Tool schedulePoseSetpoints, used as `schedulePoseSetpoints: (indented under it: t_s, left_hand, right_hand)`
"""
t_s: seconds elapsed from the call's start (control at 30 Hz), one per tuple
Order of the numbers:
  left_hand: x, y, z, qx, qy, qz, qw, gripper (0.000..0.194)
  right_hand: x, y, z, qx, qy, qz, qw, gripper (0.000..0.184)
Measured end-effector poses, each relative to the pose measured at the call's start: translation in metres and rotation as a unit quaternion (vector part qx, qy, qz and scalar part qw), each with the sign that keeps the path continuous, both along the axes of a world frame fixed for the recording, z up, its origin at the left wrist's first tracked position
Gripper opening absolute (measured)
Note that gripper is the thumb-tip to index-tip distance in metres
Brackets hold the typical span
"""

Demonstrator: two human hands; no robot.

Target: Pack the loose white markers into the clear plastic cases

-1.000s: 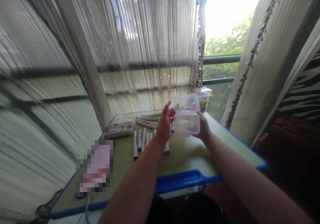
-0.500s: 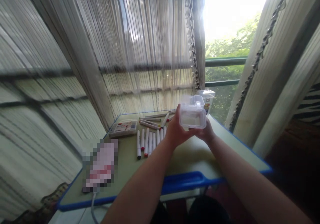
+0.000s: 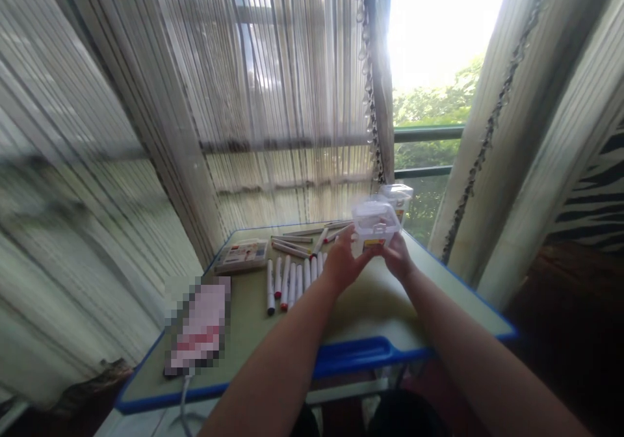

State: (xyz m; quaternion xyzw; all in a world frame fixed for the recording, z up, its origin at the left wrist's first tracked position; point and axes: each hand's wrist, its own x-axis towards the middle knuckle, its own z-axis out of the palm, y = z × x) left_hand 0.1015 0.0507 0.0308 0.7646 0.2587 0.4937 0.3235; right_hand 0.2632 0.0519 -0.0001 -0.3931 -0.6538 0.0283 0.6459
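Observation:
A clear plastic box [image 3: 374,227] with a hinged lid and a yellow-and-red label is held up over the table, its lid partly raised. My left hand [image 3: 343,259] grips its left side and front. Around the lower right side wraps my right hand [image 3: 396,256], its fingers partly hidden behind the box. Several white markers [image 3: 292,282] with coloured caps lie side by side to the left of my hands. More markers [image 3: 291,248] are scattered farther back, some overlapping.
A flat clear case [image 3: 241,256] with a printed label lies at the table's back left. Another clear box [image 3: 402,198] stands at the back right. A pixelated pink item [image 3: 197,326] with a white cable [image 3: 184,398] is at the left. A blue rim [image 3: 353,354] edges the table [image 3: 453,307].
My left hand has come in from beside the box and now grips it. The box has tilted upright, so its labelled front shows, and the lid has swung down toward it.

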Motion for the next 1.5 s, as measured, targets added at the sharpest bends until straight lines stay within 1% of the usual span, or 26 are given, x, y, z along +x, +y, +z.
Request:
schedulePoseSetpoints:
  t_s: [0.07, 0.1, 0.2, 0.3, 0.37, 0.47, 0.57, 0.7, 0.8, 0.87, 0.93, 1.0, 1.07, 1.13, 1.2, 1.23, 1.27, 1.3, 1.33, 1.37, 1.4, 1.43, 1.47, 1.5]
  left_hand:
    - [0.000, 0.005, -0.004, -0.011, 0.026, 0.025, 0.999, 0.059]
    - [0.000, 0.008, -0.006, -0.018, 0.040, 0.027, 0.999, 0.060]
    - [0.003, 0.016, -0.014, -0.036, 0.064, 0.012, 0.997, 0.058]
    - [0.005, 0.023, -0.021, -0.054, 0.070, 0.026, 0.996, 0.050]
    - [0.006, 0.027, -0.024, -0.067, 0.063, 0.045, 0.995, 0.055]
    - [0.008, 0.032, -0.026, -0.092, 0.039, 0.034, 0.994, 0.066]
    - [0.009, 0.034, -0.026, -0.112, 0.028, 0.022, 0.993, 0.065]
    - [0.007, 0.032, -0.022, -0.089, 0.049, 0.034, 0.994, 0.055]
    - [0.006, 0.032, -0.019, -0.078, 0.084, 0.050, 0.992, 0.046]
    - [0.004, 0.032, -0.014, -0.085, 0.093, 0.065, 0.990, 0.045]
    - [0.001, 0.033, -0.007, -0.098, 0.089, 0.087, 0.987, 0.049]
    - [-0.005, 0.033, 0.004, -0.115, 0.078, 0.113, 0.984, 0.050]
    - [-0.015, 0.033, 0.019, -0.130, 0.060, 0.163, 0.976, 0.046]
    - [-0.029, 0.032, 0.035, -0.095, 0.072, 0.223, 0.968, 0.038]
    - [-0.044, 0.030, 0.048, -0.067, 0.144, 0.281, 0.947, 0.031]
    - [-0.051, 0.030, 0.053, -0.062, 0.197, 0.297, 0.932, 0.027]
    - [-0.056, 0.030, 0.055, -0.058, 0.262, 0.301, 0.915, 0.025]
    - [-0.060, 0.030, 0.055, -0.063, 0.332, 0.294, 0.894, 0.024]
    - [-0.063, 0.030, 0.053, -0.070, 0.397, 0.280, 0.871, 0.023]
    - [-0.065, 0.030, 0.049, -0.078, 0.449, 0.264, 0.850, 0.022]
    - [-0.066, 0.030, 0.045, -0.086, 0.487, 0.250, 0.833, 0.022]
    - [-0.066, 0.031, 0.039, -0.086, 0.501, 0.245, 0.826, 0.023]
    - [-0.066, 0.031, 0.034, -0.082, 0.502, 0.247, 0.825, 0.024]
    - [-0.066, 0.030, 0.028, -0.074, 0.502, 0.252, 0.824, 0.025]
  right_hand:
    - [-0.002, 0.001, 0.004, -0.045, 0.102, 0.082, 0.990, 0.037]
    - [-0.004, 0.001, 0.006, -0.067, 0.142, 0.107, 0.982, 0.034]
    - [-0.007, 0.002, 0.010, -0.124, 0.197, 0.130, 0.964, 0.030]
    - [-0.008, 0.004, 0.009, -0.168, 0.218, 0.157, 0.949, 0.036]
    - [-0.007, 0.007, 0.006, -0.184, 0.231, 0.182, 0.938, 0.041]
    - [-0.006, 0.012, 0.002, -0.207, 0.240, 0.214, 0.924, 0.044]
    - [-0.004, 0.013, 0.000, -0.215, 0.237, 0.227, 0.920, 0.046]
    - [-0.004, 0.012, 0.001, -0.223, 0.230, 0.222, 0.921, 0.046]
    - [-0.004, 0.012, 0.001, -0.240, 0.233, 0.219, 0.916, 0.046]
    - [-0.004, 0.012, 0.000, -0.256, 0.233, 0.218, 0.912, 0.046]
    - [-0.003, 0.013, -0.002, -0.270, 0.226, 0.216, 0.911, 0.046]
    - [-0.003, 0.013, -0.002, -0.275, 0.212, 0.213, 0.913, 0.046]
    - [-0.003, 0.012, -0.001, -0.278, 0.194, 0.209, 0.917, 0.047]
    - [-0.004, 0.008, 0.002, -0.280, 0.169, 0.203, 0.923, 0.047]
    - [-0.004, 0.005, 0.004, -0.264, 0.145, 0.188, 0.935, 0.048]
    - [-0.003, 0.004, 0.004, -0.243, 0.135, 0.167, 0.946, 0.047]
    - [-0.002, 0.003, 0.005, -0.210, 0.128, 0.129, 0.961, 0.045]
    - [0.000, 0.002, 0.005, -0.165, 0.120, 0.074, 0.976, 0.042]
    - [0.001, 0.001, 0.005, -0.113, 0.105, 0.009, 0.988, 0.039]
    - [0.003, 0.000, 0.005, -0.057, 0.083, -0.058, 0.993, 0.036]
    - [0.004, -0.002, 0.006, -0.001, 0.052, -0.119, 0.992, 0.032]
    - [0.004, -0.005, 0.006, 0.050, 0.014, -0.165, 0.985, 0.028]
    - [0.002, -0.008, 0.007, 0.091, -0.032, -0.192, 0.977, 0.022]
    - [-0.001, -0.013, 0.009, 0.123, -0.080, -0.203, 0.968, 0.016]
